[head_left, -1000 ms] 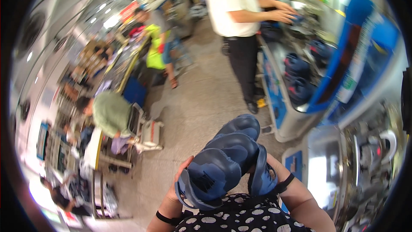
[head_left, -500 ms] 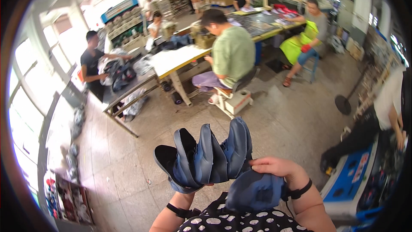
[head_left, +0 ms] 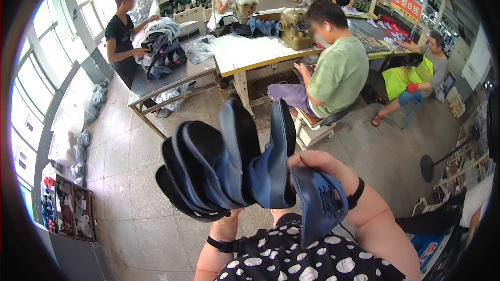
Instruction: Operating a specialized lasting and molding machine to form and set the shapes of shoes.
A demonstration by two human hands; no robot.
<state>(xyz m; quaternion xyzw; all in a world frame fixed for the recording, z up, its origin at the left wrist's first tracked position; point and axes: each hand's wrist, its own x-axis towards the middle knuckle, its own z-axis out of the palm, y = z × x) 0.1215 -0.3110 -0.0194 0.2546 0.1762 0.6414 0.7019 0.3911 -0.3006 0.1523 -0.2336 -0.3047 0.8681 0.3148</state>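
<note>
Several dark blue shoe uppers (head_left: pixel 208 164) with black linings sit in an overlapping row in front of me. My left hand (head_left: pixel 235 213) holds the row from underneath, its fingers mostly hidden by the uppers. At the right end, my right hand (head_left: pixel 320 165) is closed round a separate blue lace-up shoe upper (head_left: pixel 319 205), which hangs toward my dotted apron. The fingers of that hand reach the edge of the rightmost upper in the row (head_left: pixel 278 151).
Ahead stands a long worktable (head_left: pixel 250 54) with a sewing machine (head_left: pixel 299 28). A seated person in green (head_left: pixel 338 67) is close on its near side. A dark-clad person (head_left: pixel 122 36) handles bundles at the left. A shelf (head_left: pixel 75 208) stands lower left, a round-based stand (head_left: pixel 427 168) right.
The view has swung rightward, and the worktable looks closer. The row of uppers is raised and fanned wider. The upper in my right hand has turned to show its laces.
</note>
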